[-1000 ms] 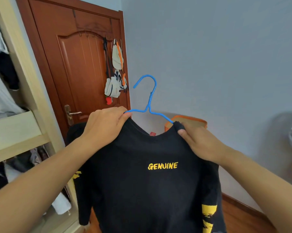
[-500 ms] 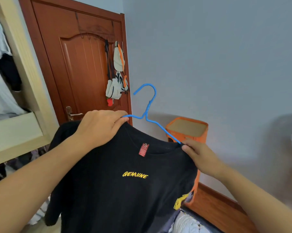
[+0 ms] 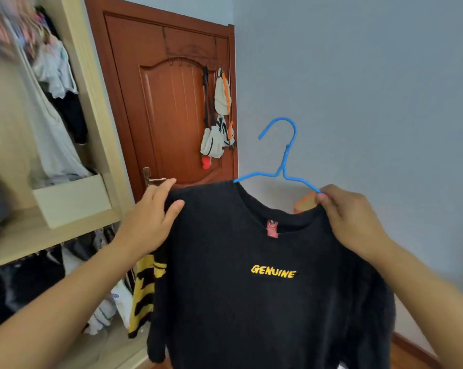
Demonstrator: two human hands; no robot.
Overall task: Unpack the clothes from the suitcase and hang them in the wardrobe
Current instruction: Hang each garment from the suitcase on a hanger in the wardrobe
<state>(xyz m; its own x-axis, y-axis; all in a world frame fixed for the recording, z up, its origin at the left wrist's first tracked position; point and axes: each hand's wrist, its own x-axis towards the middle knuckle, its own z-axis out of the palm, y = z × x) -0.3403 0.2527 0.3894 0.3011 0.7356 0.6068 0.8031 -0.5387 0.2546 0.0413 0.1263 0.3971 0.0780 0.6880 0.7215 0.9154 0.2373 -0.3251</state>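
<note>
A black sweater (image 3: 265,288) hangs on a blue hanger (image 3: 283,166), held up in front of the person, to the right of the open wardrobe (image 3: 73,182). The right hand (image 3: 350,219) pinches the sweater's shoulder and the hanger arm together, fingers (image 3: 321,199) closed on both. The left hand (image 3: 150,219) rests on the other shoulder with fingers nearly straight, pressing the cloth without a firm grip. The hook stands free above the neckline. Likely risks: with only one side pinched, the left shoulder may slide off the hanger arm as the garment swings toward the wardrobe; the wide neck favours that slip. The long sleeve (image 3: 145,291) with yellow stripes may catch on the shelf edge (image 3: 73,201). The rail is blurred, so room for the hook cannot be judged.
</note>
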